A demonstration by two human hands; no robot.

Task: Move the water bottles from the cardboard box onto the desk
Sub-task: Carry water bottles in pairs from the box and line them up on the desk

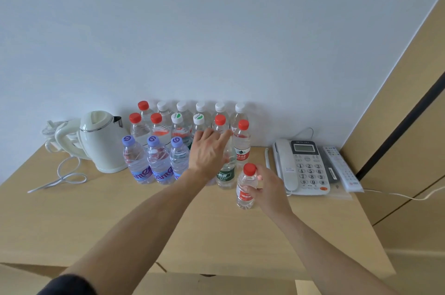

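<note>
Bottle rows [183,126] stood packed against tabletop [84,217] back edge, likely to leave front room | right hand [266,187] curled round a red-capped bottle [246,187], upright near the phone [302,167], seemingly being set down | left hand [207,152] spread, fingers over a green-labelled bottle [226,174], contact unclear | cardboard box flap [216,281] below front edge

One head-worn wide-angle view, looking forward and down across the desk [72,222] toward the white wall [216,30], both forearms reaching in from below, close range.
</note>
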